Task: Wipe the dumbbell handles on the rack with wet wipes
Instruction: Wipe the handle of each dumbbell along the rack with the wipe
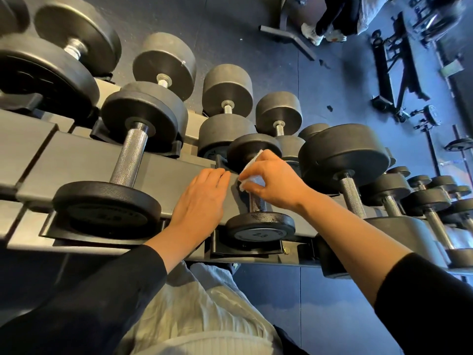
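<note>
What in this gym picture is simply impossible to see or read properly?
Head view only:
- Upper part of the handle: covered by the right hand and wet wipe.
- Weight number on the left dumbbell: too dark and blurred.
- Person standing at the top: cut off by the frame edge.
- Far right dumbbells: small, blurred.

The grey metal rack [76, 160] carries black round-headed dumbbells in its cradles: a big one [122, 172] left, a small one [258, 221] in the middle, more [353, 180] to the right
</note>
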A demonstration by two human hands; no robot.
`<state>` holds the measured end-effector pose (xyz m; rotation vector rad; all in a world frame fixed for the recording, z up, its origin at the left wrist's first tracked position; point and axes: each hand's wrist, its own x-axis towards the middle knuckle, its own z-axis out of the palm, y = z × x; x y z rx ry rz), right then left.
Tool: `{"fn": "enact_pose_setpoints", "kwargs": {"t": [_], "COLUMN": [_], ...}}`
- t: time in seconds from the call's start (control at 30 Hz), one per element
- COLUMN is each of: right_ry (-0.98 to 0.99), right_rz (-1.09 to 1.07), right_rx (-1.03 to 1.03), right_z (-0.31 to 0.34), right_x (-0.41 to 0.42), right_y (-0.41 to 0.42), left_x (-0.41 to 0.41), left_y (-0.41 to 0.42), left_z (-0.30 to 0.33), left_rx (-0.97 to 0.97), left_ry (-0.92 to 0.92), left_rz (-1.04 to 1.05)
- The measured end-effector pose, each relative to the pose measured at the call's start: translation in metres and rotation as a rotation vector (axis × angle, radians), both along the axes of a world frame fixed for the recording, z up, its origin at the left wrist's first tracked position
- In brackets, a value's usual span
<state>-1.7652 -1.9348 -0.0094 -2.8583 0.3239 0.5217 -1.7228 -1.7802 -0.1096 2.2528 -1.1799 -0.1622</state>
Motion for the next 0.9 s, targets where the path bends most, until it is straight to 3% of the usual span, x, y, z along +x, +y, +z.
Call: {"fn": "enact_pose_setpoints", "kwargs": {"t": [0.07,0.37,0.53,0.7,0.9], "right_ry": [0.023,0.166,0.000,-0.239,-0.308], "right_rz": [0.057,-0.010,-0.076,-0.103,0.056], "right_rx": [-0.042,0.227,0.296,0.352,0.456], "right_z": [-0.002,0.021,0.020,0.018,0.016], "right_x": [-0.004,-0.022,-0.028,-0.012,0.031], "right_y": [-0.005,-0.009,-0.003,0.000,0.019], "left_x": [0.000,0.000,0.000,0.002,0.016], "left_y": [0.000,0.000,0.001,0.004,0.023], "left_z": [0.000,-0.004,0.000,0.032,0.074], "left_rx": [0.001,-0.022,-0.118,-0.303,-0.323], "left_ry": [-0.005,-0.009,0.062,0.198,0.091], "left_rz": [0.007,0.003,0.033,0.282,0.393]}}
